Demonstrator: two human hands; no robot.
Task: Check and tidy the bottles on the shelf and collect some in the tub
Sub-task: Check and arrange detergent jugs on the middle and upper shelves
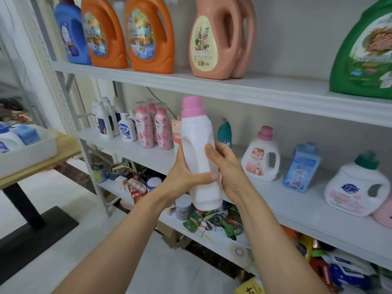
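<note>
Off to the left the tub [31, 153] sits on the worktop [63, 152] with a couple of blue and white bottles already in it, well apart from the shelf. In front of the middle shelf [275, 200] the person holds a white bottle [198, 145] up in the air, nearly upright and leaning a little, clear of the board and of its neighbours. The left hand [182, 177] grips it low down, thumb laid across the front and the other fingers hidden behind. The right hand [228, 166] grips it just above on the other side, thumb pressed at the waist, so both sets of fingers are clasped round the body. The face towards me is plain, with no label, which suggests it is being turned over for a look. It seems to be smooth moulded plastic, stiff enough not to dent under this grasp and probably a bit slippery. Being opaque, it gives no clue to how full or heavy it is. The pinched waist with its recesses looks the natural place to hold it, better than the pink cap [193, 107], which might be loose. Further right a small white jug [262, 158] and a blue carton [301, 166] stand on the shelf.
</note>
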